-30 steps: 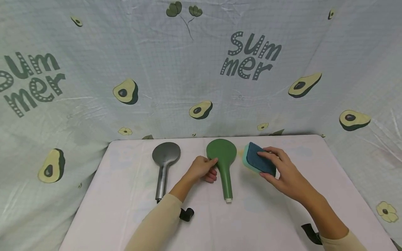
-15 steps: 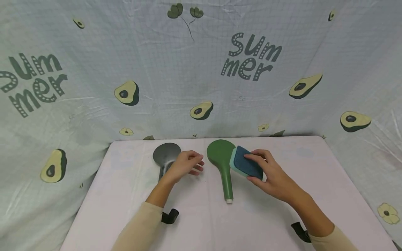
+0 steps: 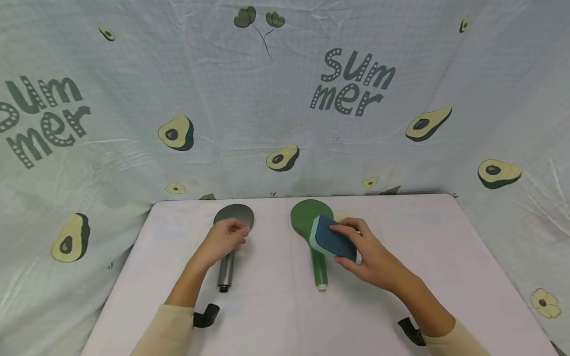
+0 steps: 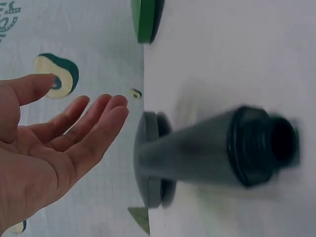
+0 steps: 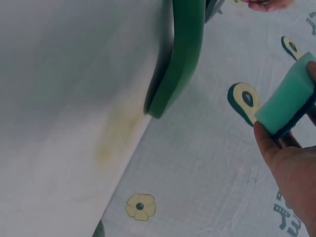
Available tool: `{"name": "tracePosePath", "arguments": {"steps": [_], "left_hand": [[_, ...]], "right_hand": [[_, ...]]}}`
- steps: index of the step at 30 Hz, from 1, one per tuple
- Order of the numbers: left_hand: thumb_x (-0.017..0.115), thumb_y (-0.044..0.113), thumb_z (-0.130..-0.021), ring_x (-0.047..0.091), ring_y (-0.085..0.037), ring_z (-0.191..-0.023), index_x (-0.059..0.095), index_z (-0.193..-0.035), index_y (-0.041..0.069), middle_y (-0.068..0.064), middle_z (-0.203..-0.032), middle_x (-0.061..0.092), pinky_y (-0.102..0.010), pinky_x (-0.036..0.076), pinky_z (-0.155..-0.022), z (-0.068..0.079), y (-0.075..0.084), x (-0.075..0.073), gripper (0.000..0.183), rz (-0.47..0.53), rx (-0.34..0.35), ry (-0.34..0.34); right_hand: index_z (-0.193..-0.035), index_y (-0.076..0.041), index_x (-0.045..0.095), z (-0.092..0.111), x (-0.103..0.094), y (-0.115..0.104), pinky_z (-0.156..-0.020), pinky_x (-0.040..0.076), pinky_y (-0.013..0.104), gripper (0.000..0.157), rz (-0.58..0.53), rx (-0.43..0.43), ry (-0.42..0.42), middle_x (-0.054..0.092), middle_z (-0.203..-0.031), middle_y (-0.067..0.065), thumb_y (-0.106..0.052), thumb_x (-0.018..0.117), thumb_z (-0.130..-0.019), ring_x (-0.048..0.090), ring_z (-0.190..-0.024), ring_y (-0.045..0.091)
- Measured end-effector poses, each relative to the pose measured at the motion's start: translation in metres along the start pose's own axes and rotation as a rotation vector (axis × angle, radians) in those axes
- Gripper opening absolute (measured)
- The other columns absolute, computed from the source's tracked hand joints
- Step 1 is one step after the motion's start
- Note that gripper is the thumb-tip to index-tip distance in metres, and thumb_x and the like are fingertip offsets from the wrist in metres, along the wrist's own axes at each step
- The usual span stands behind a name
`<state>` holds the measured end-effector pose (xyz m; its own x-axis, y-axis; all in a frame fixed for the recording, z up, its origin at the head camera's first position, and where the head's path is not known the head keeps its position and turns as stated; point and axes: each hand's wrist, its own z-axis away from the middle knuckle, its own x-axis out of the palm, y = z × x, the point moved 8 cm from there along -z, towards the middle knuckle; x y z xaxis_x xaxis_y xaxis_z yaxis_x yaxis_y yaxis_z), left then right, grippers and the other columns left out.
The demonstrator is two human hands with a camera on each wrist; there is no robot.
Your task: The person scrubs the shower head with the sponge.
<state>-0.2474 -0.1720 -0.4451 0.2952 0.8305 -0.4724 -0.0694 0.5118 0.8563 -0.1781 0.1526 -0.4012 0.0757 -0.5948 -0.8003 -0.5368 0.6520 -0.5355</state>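
A sponge [image 3: 335, 238], pale green with a dark blue scouring side, is pinched between the thumb and fingers of my right hand [image 3: 371, 262]. It overlaps the neck of a green shower head [image 3: 305, 213] in the head view; in the right wrist view the sponge [image 5: 286, 98] shows apart from the green head [image 5: 185, 59]. My left hand [image 3: 224, 241] hovers over a grey shower head [image 3: 226, 271], hiding part of its neck. Seen from the left wrist, that hand [image 4: 59, 153] holds nothing, its fingers loosely bent beside the grey shower head [image 4: 192, 150].
Both shower heads lie handle-toward-me on a pale pink table [image 3: 271, 316]. A printed cloth [image 3: 240, 89] with avocados and lettering hangs behind the table's back edge. A black curved piece shows at the left wrist [image 3: 207, 315] and another at the right wrist [image 3: 410, 331].
My left hand has left the green shower head and moved left over the grey one. My right hand has brought the sponge left and slightly nearer, over the green shower head.
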Motion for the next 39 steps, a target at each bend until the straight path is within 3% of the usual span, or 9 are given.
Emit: {"name": "tracePosePath", "arguments": {"steps": [4,8,11,14,18,23,34,36,39], "left_hand": [[0.061,0.023,-0.105,0.072,-0.030,-0.092,0.062,-0.123,-0.005,-0.025,-0.115,0.068,-0.040,0.064,-0.078,0.009,-0.012,-0.014,0.033,-0.100,-0.040,0.039],[0.063,0.028,-0.103,0.071,-0.025,-0.077,0.060,-0.120,-0.009,-0.023,-0.107,0.069,-0.035,0.059,-0.065,0.012,-0.023,-0.023,0.042,-0.231,-0.083,0.068],[0.065,0.031,-0.101,0.067,-0.023,-0.064,0.060,-0.110,-0.010,-0.018,-0.090,0.068,-0.033,0.054,-0.056,0.012,-0.034,-0.025,0.042,-0.270,-0.135,0.076],[0.067,0.031,-0.100,0.063,-0.021,-0.055,0.060,-0.089,-0.004,-0.010,-0.071,0.060,-0.031,0.053,-0.051,0.008,-0.048,-0.022,0.037,-0.259,-0.186,0.060],[0.070,0.028,-0.098,0.059,-0.018,-0.050,0.053,-0.073,0.005,-0.004,-0.064,0.053,-0.029,0.053,-0.048,0.004,-0.064,-0.018,0.037,-0.258,-0.218,0.054],[0.072,0.026,-0.096,0.056,-0.017,-0.052,0.052,-0.073,0.006,-0.004,-0.066,0.051,-0.028,0.053,-0.047,0.002,-0.073,-0.018,0.037,-0.224,-0.238,0.081],[0.072,0.026,-0.096,0.046,-0.012,-0.054,0.043,-0.066,0.014,0.002,-0.064,0.042,-0.025,0.046,-0.048,-0.002,-0.078,-0.016,0.044,-0.141,-0.234,0.060],[0.072,0.025,-0.096,0.045,-0.011,-0.056,0.045,-0.067,0.013,0.002,-0.064,0.044,-0.025,0.043,-0.049,-0.001,-0.078,-0.017,0.042,-0.100,-0.233,0.067],[0.066,0.020,-0.101,0.059,-0.011,-0.059,0.056,-0.086,-0.001,-0.003,-0.072,0.062,-0.027,0.053,-0.056,0.000,-0.079,-0.015,0.027,0.080,-0.241,0.024]], "right_hand": [[-0.154,-0.025,0.043,-0.002,0.008,-0.004,-0.103,0.054,0.049,0.072,-0.003,-0.006,-0.037,0.040,-0.154,0.004,-0.025,0.080,-0.092,0.049,-0.137,0.025],[-0.156,-0.024,0.041,-0.002,0.011,-0.009,-0.104,0.054,0.051,0.074,0.006,-0.020,-0.049,0.043,-0.156,0.004,-0.027,0.080,-0.093,0.048,-0.140,0.027],[-0.156,-0.024,0.041,-0.001,0.013,-0.010,-0.104,0.053,0.052,0.074,0.008,-0.020,-0.051,0.044,-0.155,0.005,-0.027,0.080,-0.093,0.048,-0.140,0.028],[-0.156,-0.025,0.042,0.000,0.015,-0.009,-0.104,0.054,0.051,0.074,0.009,-0.015,-0.060,0.044,-0.155,0.005,-0.028,0.079,-0.093,0.047,-0.140,0.027],[-0.156,-0.026,0.041,0.003,0.018,-0.008,-0.104,0.054,0.050,0.074,0.010,-0.009,-0.068,0.044,-0.154,0.005,-0.029,0.079,-0.093,0.048,-0.139,0.027],[-0.156,-0.025,0.042,0.006,0.019,-0.005,-0.101,0.056,0.048,0.074,0.004,-0.007,-0.062,0.045,-0.152,0.005,-0.028,0.080,-0.093,0.050,-0.137,0.026],[-0.156,-0.027,0.041,0.009,0.018,0.000,-0.098,0.057,0.046,0.074,0.023,-0.010,-0.058,0.045,-0.152,0.003,-0.028,0.080,-0.092,0.051,-0.135,0.025],[-0.156,-0.027,0.042,0.010,0.018,0.001,-0.098,0.057,0.046,0.075,0.026,-0.008,-0.054,0.046,-0.151,0.002,-0.028,0.081,-0.092,0.051,-0.135,0.025],[-0.155,-0.028,0.042,0.011,0.017,0.003,-0.099,0.057,0.047,0.075,0.036,-0.002,-0.051,0.046,-0.151,0.002,-0.028,0.081,-0.092,0.051,-0.135,0.025]]}}
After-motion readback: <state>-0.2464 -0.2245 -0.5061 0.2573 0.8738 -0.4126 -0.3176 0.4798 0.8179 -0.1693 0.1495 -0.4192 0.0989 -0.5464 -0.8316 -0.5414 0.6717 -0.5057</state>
